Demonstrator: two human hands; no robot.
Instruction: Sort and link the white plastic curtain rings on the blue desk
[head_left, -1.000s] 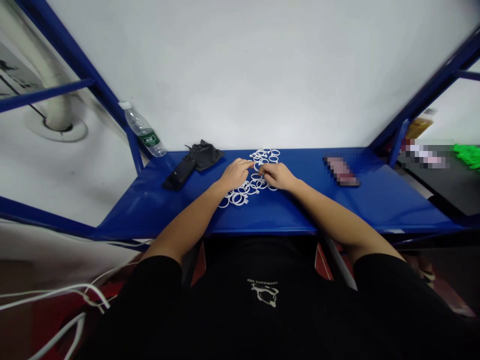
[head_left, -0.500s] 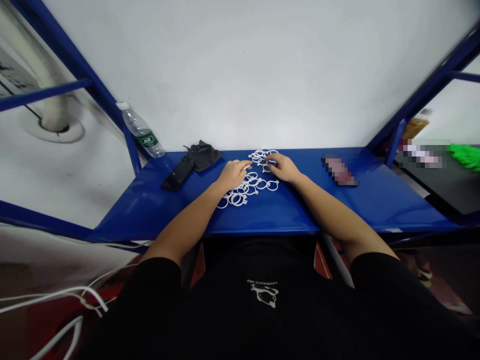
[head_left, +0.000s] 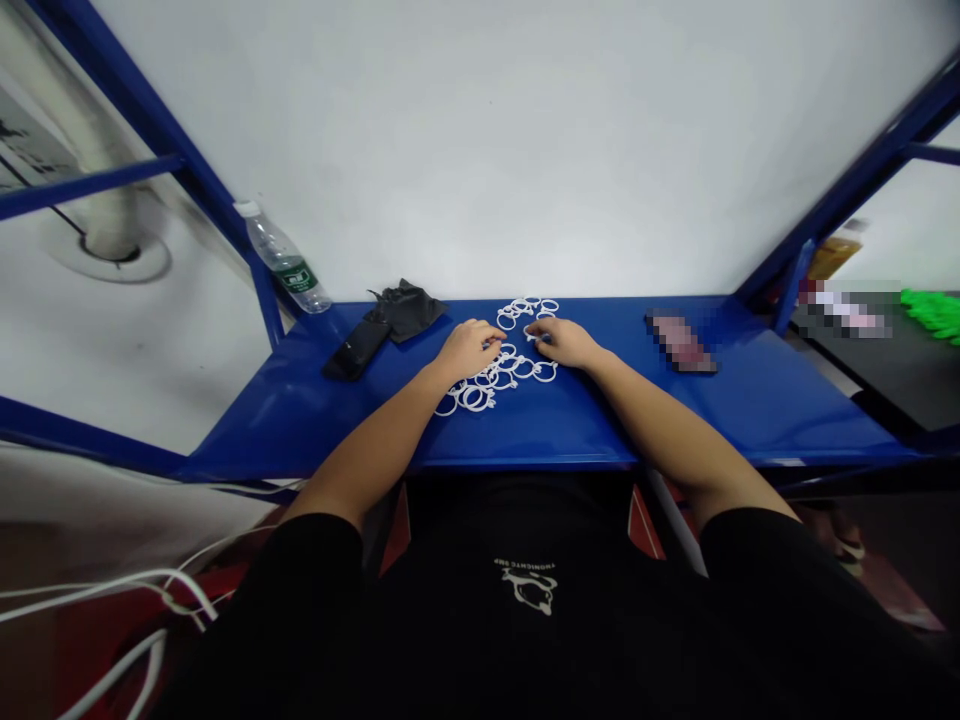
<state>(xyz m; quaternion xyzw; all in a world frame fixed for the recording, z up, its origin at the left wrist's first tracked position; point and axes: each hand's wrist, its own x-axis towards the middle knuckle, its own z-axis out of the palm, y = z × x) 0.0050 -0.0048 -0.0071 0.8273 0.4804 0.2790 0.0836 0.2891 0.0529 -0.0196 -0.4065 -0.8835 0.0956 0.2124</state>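
Left hand (head_left: 466,350) and right hand (head_left: 564,342), loosely curled, partly hide white rings (head_left: 493,377) (whether gripping any, I cannot tell).

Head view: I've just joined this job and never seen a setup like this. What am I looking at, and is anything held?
There is no machine: a person works bare-handed, and the camera on their head looks forward and down. On the blue table lie many white rings. The left hand is over the rings; the right hand has its fingertips at one ring, but whether either grips anything is unclear. To the left are a flat black phone-like item, a crumpled black bag and a clear bottle; to the right, a pixelated pinkish item.
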